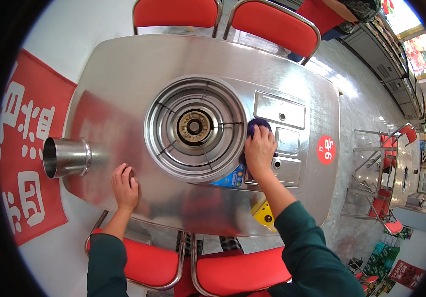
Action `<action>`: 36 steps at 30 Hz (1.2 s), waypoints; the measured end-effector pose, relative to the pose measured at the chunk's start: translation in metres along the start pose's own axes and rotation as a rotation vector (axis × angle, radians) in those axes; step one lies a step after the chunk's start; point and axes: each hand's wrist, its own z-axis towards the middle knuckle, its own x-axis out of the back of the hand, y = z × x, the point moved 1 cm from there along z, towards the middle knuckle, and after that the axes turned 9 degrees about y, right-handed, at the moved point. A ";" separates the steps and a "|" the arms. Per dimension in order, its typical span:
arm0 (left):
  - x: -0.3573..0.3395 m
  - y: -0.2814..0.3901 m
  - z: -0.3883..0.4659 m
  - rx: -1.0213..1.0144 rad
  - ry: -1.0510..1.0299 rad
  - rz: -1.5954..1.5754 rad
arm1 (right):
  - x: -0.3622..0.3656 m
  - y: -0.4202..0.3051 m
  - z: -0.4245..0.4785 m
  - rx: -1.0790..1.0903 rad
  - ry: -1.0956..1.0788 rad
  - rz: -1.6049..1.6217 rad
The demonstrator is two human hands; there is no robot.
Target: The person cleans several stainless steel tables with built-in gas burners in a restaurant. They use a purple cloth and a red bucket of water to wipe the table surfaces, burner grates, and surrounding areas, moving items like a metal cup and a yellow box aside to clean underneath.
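My right hand (260, 150) presses a dark purple cloth (258, 122) onto the stainless steel table (131, 74), between the round gas burner and the control panel. Most of the cloth is hidden under the palm. The gas burner (195, 127) sits recessed in the table, with a ring and thin pan supports around its brass-coloured head. Beside the cloth, the steel panel (280, 107) has two black knobs. My left hand (124, 187) rests on the tabletop near the front left, fingers slightly curled, holding nothing. Left of it, a metal cylinder (70, 157) lies on its side.
Red chairs (177, 15) stand at the far side, and more red chairs (242, 269) at the near edge. A red wall banner (34, 148) with writing hangs on the left. At the upper right is another person (324, 18). A second table (398, 174) stands further right.
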 end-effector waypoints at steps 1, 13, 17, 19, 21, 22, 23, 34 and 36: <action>-0.001 0.000 0.001 -0.003 0.005 -0.011 | 0.010 -0.006 -0.013 -0.010 -0.027 -0.008; 0.003 -0.005 0.001 0.016 -0.010 -0.016 | 0.115 -0.099 -0.092 -0.405 -0.481 0.885; 0.010 -0.010 0.002 -0.007 -0.006 0.003 | 0.064 0.010 0.021 -0.646 -0.182 0.499; 0.004 -0.003 0.010 -0.022 -0.018 -0.044 | 0.010 0.108 0.074 -0.432 0.132 0.282; -0.002 -0.001 0.009 -0.013 -0.030 -0.074 | -0.039 0.124 0.108 -0.806 0.187 -0.076; 0.000 -0.004 0.008 -0.010 -0.037 -0.066 | -0.064 0.118 0.121 -0.854 0.173 -0.225; 0.002 -0.006 0.006 -0.008 -0.041 -0.065 | -0.085 0.114 0.137 -0.901 0.163 -0.376; 0.001 -0.010 0.009 -0.069 -0.078 -0.015 | -0.185 -0.126 0.256 -0.161 0.153 0.118; 0.000 -0.012 0.008 -0.065 -0.077 -0.012 | -0.190 -0.212 0.256 -0.107 0.113 0.214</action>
